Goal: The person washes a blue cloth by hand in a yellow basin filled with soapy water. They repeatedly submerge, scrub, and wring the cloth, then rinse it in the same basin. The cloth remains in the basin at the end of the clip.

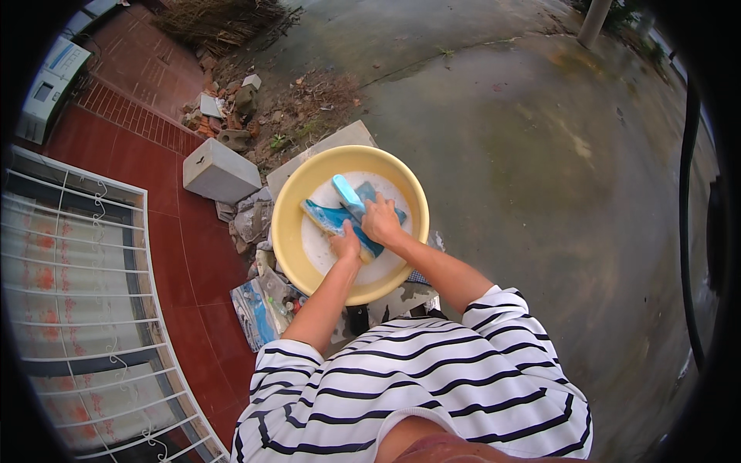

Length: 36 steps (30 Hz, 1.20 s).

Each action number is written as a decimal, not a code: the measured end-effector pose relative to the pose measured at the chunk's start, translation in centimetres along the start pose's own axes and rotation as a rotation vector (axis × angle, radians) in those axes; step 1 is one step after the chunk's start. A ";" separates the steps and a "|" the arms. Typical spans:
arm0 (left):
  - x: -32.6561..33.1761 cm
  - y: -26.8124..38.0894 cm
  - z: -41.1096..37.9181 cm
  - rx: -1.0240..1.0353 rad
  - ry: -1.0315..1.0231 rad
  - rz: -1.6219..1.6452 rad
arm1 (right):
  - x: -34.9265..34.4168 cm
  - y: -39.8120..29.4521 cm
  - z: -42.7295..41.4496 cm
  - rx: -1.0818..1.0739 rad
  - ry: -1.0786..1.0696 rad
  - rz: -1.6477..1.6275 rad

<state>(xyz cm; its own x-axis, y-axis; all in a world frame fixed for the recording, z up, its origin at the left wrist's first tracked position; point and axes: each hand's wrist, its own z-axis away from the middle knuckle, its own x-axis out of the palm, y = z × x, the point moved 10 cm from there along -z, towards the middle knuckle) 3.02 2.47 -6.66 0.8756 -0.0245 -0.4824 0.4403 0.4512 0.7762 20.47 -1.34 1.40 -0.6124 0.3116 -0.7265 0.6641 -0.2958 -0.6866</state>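
Observation:
A large yellow plastic basin (279,231) with white suds in it stands before me. Over the suds, my left hand (346,242) grips a blue item with a pale edge (330,216), perhaps a shoe or boot; its exact kind cannot be told. My right hand (380,220) is closed on a light-blue brush (345,190), whose handle points away from me and whose bristles are hidden against the blue item. A further grey-blue piece (366,191) lies just beyond my right hand, partly covered by the brush and fingers.
Left of the basin are a pale concrete block (223,171), stones and a blue-and-white bag (255,315). Rubble and broken bricks (231,110) lie farther off. A barred window (87,289) is at far left, and wet concrete ground (521,173) extends to the right.

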 end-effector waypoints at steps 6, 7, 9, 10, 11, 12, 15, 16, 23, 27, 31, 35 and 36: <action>1.2 2.7 1.7 0.029 -0.140 0.268 | -3.3 -2.0 0.8 0.022 0.057 -0.081; 1.7 3.1 2.0 -0.004 -0.175 0.310 | -4.1 -2.2 1.0 0.007 0.086 -0.065; 3.3 2.6 1.9 -0.085 -0.274 0.438 | -5.7 -3.8 1.6 -0.068 0.110 -0.086; 4.4 1.0 0.6 -0.134 -0.334 0.525 | -6.4 -5.0 2.0 -0.110 0.116 -0.097; 5.6 -0.2 -0.2 -0.184 -0.398 0.610 | -7.0 -6.1 2.5 -0.165 0.134 -0.078; 7.1 0.4 -0.1 -0.168 -0.562 0.822 | -7.6 -7.3 3.0 -0.222 0.155 -0.060; 8.1 -0.2 -1.0 -0.160 -0.647 0.886 | -9.1 -10.6 4.9 -0.396 0.232 -0.090; 8.0 -0.3 -0.6 -0.197 -0.635 0.872 | -9.7 -11.7 5.5 -0.427 0.263 -0.079; 3.4 0.1 2.5 -0.327 -0.452 0.741 | -9.3 -13.7 7.3 -0.477 0.194 -0.078; -0.4 1.3 3.8 -0.292 -0.338 0.637 | -8.8 -11.5 6.0 -0.366 0.145 -0.230; -3.2 2.9 5.0 -0.178 -0.238 0.490 | -5.6 -6.0 4.2 -0.203 0.123 -0.220; -3.6 2.6 4.7 -0.134 -0.168 0.368 | -1.8 -0.6 3.1 -0.036 0.013 -0.212; -3.5 2.4 4.6 -0.129 -0.161 0.325 | -1.2 0.2 3.0 0.012 -0.072 -0.224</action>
<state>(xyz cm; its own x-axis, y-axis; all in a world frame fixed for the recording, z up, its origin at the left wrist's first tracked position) 1.94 -0.49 -1.21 0.9900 0.0030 -0.1411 0.1146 0.5666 0.8160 20.02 -4.50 2.07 -0.7731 0.3058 -0.5556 0.5033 -0.2372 -0.8309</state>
